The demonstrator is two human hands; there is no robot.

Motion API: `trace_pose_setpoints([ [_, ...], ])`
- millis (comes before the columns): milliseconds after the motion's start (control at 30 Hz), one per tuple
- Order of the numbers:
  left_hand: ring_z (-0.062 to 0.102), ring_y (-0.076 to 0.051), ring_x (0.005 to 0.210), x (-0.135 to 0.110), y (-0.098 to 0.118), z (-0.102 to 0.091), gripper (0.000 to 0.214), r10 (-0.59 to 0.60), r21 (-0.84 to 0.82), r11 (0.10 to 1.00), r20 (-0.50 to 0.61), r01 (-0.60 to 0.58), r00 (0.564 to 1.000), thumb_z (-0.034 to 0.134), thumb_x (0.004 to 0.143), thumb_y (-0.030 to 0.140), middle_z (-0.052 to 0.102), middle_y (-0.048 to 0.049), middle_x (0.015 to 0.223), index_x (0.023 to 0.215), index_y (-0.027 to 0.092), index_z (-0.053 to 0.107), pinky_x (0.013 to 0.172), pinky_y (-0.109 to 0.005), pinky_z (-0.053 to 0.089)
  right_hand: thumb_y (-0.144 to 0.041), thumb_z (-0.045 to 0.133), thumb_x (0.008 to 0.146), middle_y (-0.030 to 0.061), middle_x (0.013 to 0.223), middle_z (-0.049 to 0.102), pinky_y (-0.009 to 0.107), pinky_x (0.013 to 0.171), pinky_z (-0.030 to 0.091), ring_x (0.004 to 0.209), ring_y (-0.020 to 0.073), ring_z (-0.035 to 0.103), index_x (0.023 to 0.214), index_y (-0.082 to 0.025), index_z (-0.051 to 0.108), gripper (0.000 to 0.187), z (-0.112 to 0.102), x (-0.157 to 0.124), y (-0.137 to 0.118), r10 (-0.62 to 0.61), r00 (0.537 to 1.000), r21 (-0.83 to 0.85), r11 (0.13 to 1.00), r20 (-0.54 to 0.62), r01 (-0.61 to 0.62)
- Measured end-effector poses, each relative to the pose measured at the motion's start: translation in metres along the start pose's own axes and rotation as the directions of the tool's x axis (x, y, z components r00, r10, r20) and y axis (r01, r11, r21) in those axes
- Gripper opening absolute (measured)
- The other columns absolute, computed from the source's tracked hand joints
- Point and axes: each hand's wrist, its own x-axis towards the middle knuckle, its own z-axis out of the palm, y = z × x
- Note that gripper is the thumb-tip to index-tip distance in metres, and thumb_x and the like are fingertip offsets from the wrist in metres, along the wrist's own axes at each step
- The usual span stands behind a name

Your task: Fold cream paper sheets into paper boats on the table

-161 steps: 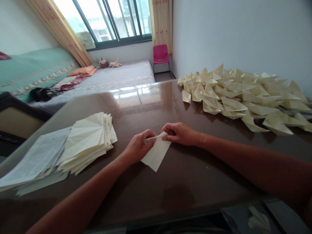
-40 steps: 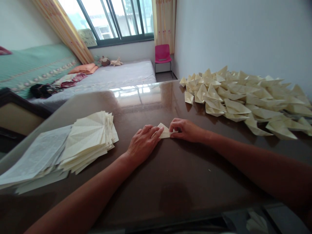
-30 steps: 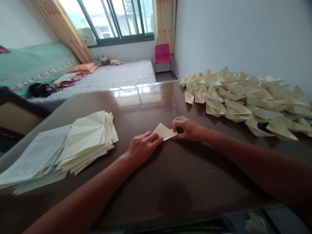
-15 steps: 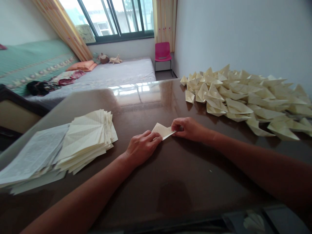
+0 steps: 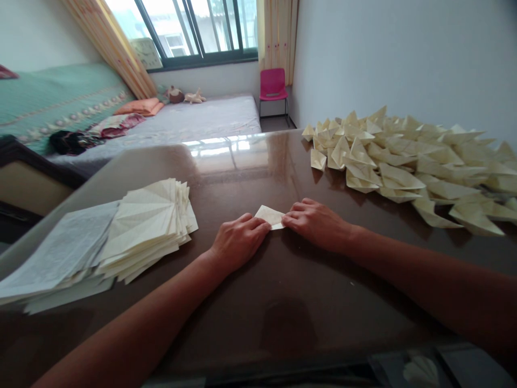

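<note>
A small folded piece of cream paper (image 5: 270, 215) lies flat on the dark glossy table (image 5: 258, 302), between my two hands. My left hand (image 5: 238, 242) rests on its left edge, fingers curled down and pressing on it. My right hand (image 5: 317, 222) lies on its right edge, fingers together and flat on the fold. Most of the piece is hidden under my fingers.
A stack of creased cream sheets (image 5: 149, 223) lies on the left, on top of printed paper (image 5: 60, 258). A large heap of folded paper shapes (image 5: 407, 159) fills the right side. Behind the table are a bed (image 5: 169, 124), a pink chair (image 5: 273, 86) and a window.
The sheet has been folded much smaller. Half a second ago its flap stood raised between my fingers; now it is pressed flat under both hands.
</note>
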Motion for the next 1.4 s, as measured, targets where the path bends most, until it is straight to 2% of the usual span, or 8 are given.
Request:
trace_pose_setpoints([
  [167, 0.057, -0.015, 0.08, 0.0, 0.0, 0.004, 0.026, -0.034, 0.008, 0.999, -0.023, 0.034, 0.999, 0.039, 0.097, 0.033, 0.07, 0.0007, 0.089, 0.103, 0.026, 0.064, 0.061, -0.024, 0.041, -0.024, 0.041, 0.096, 0.0049, 0.079, 0.067, 0.025, 0.073, 0.037, 0.078, 0.0158, 0.058, 0.087, -0.017, 0.064, 0.026, 0.007, 0.002, 0.009, 0.139, 0.989, 0.248, 0.961, -0.042, -0.125],
  [400, 0.061, -0.015, 0.088, 0.002, -0.006, 0.01, 0.034, -0.178, -0.035, 0.984, -0.038, 0.177, 0.983, 0.038, 0.098, 0.032, 0.071, 0.0002, 0.097, 0.129, 0.029, 0.051, 0.065, -0.023, 0.045, -0.025, 0.051, 0.089, 0.001, 0.083, 0.069, 0.023, 0.068, 0.041, 0.073, 0.0139, 0.061, 0.095, -0.019, 0.063, 0.015, 0.022, 0.008, 0.019, 0.399, 0.915, 0.598, 0.748, -0.061, -0.286],
  [667, 0.056, -0.018, 0.098, 0.003, -0.007, 0.009, 0.03, -0.185, -0.005, 0.983, 0.031, 0.185, 0.982, 0.041, 0.096, 0.028, 0.063, 0.0004, 0.118, 0.12, 0.033, 0.059, 0.062, -0.025, 0.045, -0.021, 0.054, 0.086, 0.0024, 0.091, 0.064, 0.023, 0.07, 0.042, 0.072, 0.0126, 0.059, 0.097, -0.018, 0.06, 0.012, 0.033, 0.012, 0.014, 0.429, 0.895, 0.53, 0.791, -0.124, -0.305],
  [867, 0.045, -0.026, 0.116, 0.005, -0.007, 0.008, 0.026, -0.006, 0.041, 0.999, -0.05, 0.008, 0.999, 0.051, 0.092, 0.029, 0.059, -0.0027, 0.125, 0.115, 0.03, 0.063, 0.089, -0.038, 0.043, -0.022, 0.051, 0.091, 0.0063, 0.105, 0.057, 0.025, 0.078, 0.042, 0.094, 0.0168, 0.054, 0.097, -0.02, 0.063, 0.014, 0.025, 0.01, 0.01, 0.3, 0.937, 0.306, 0.922, -0.181, -0.236],
  [967, 0.051, -0.021, 0.105, 0.005, -0.008, 0.008, 0.027, 0.069, -0.025, 0.997, 0.029, -0.069, 0.997, 0.047, 0.094, 0.025, 0.064, -0.0035, 0.115, 0.118, 0.027, 0.061, 0.086, -0.034, 0.045, -0.021, 0.049, 0.092, 0.0078, 0.1, 0.059, 0.028, 0.081, 0.041, 0.096, 0.0191, 0.051, 0.091, -0.019, 0.065, 0.016, 0.018, 0.008, 0.005, 0.219, 0.967, 0.153, 0.968, -0.132, -0.198],
  [1100, 0.051, -0.021, 0.109, 0.006, -0.011, 0.012, 0.031, 0.012, -0.115, 0.993, 0.013, -0.01, 1.0, 0.04, 0.095, 0.021, 0.062, -0.0043, 0.12, 0.114, 0.025, 0.063, 0.091, -0.035, 0.046, -0.021, 0.049, 0.093, 0.0096, 0.091, 0.062, 0.03, 0.08, 0.041, 0.089, 0.0204, 0.052, 0.09, -0.016, 0.066, 0.018, 0.015, 0.008, -0.002, 0.206, 0.978, 0.039, 0.978, -0.045, -0.204],
  [1267, 0.035, -0.029, 0.132, 0.01, -0.015, 0.025, 0.043, -0.166, -0.149, 0.976, -0.018, 0.161, 0.986, 0.043, 0.094, 0.031, 0.04, -0.0114, 0.145, 0.134, 0.018, 0.048, 0.106, -0.047, 0.036, -0.027, 0.047, 0.095, 0.0081, 0.09, 0.064, 0.029, 0.079, 0.041, 0.085, 0.0182, 0.054, 0.091, -0.016, 0.067, 0.024, 0.02, 0.01, 0.002, 0.258, 0.961, 0.174, 0.955, -0.099, -0.239],
  [1400, 0.031, -0.029, 0.136, 0.013, -0.018, 0.031, 0.053, -0.168, -0.222, 0.959, 0.067, 0.179, 0.983, 0.04, 0.094, 0.034, 0.043, -0.0126, 0.143, 0.144, 0.015, 0.033, 0.108, -0.048, 0.034, -0.025, 0.05, 0.093, 0.0058, 0.09, 0.065, 0.027, 0.08, 0.041, 0.087, 0.0164, 0.056, 0.088, -0.019, 0.069, 0.02, 0.025, 0.008, 0.01, 0.225, 0.961, 0.336, 0.928, -0.161, -0.161],
])
